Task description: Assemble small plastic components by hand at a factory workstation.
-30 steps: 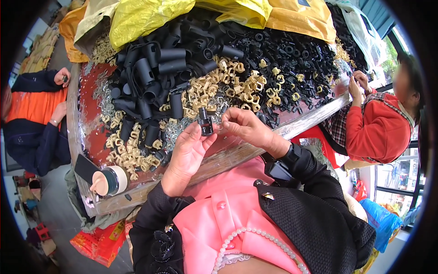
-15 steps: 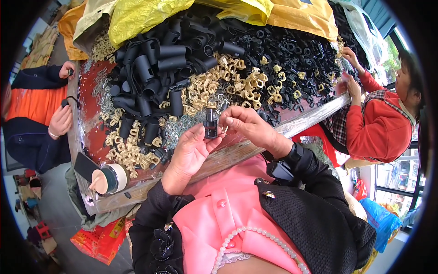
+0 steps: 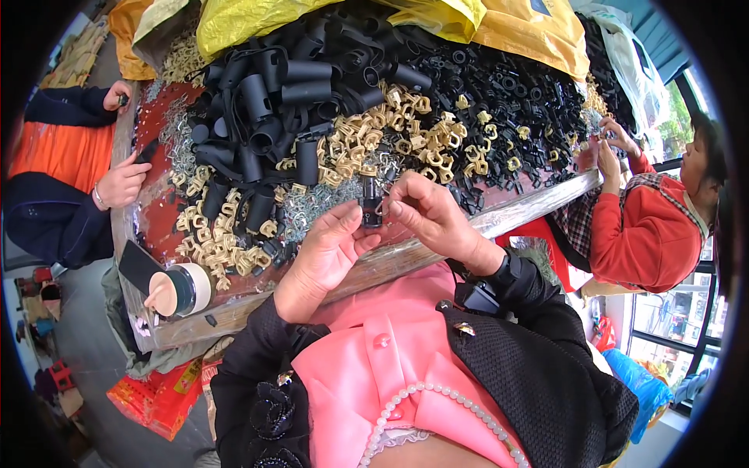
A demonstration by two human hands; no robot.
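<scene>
Just above the table's near edge, my left hand [image 3: 321,253] pinches a small black plastic part [image 3: 372,212] upright between thumb and fingers. My right hand [image 3: 438,220] is closed at the right side of that part, thumb and forefinger pressed together. A tiny piece may sit in that pinch; I cannot make it out. Beyond my hands lie small silvery metal bits [image 3: 312,209], tan plastic clips [image 3: 367,132] and a heap of black tubes [image 3: 256,97]. Many small black parts [image 3: 507,93] are piled to the far right.
A wooden-edged red table [image 3: 406,269] carries the heaps. A jar with a pale lid [image 3: 181,288] and a dark phone-like slab [image 3: 143,265] stand at its left corner. One co-worker [image 3: 66,164] is at the left, another [image 3: 647,218] at the right. Yellow sacks [image 3: 265,23] lie behind.
My right fingers have moved in against the black part; the small pale pin seen in them before is now hidden. The left co-worker's nearer hand has shifted over the table. The view has tilted slightly.
</scene>
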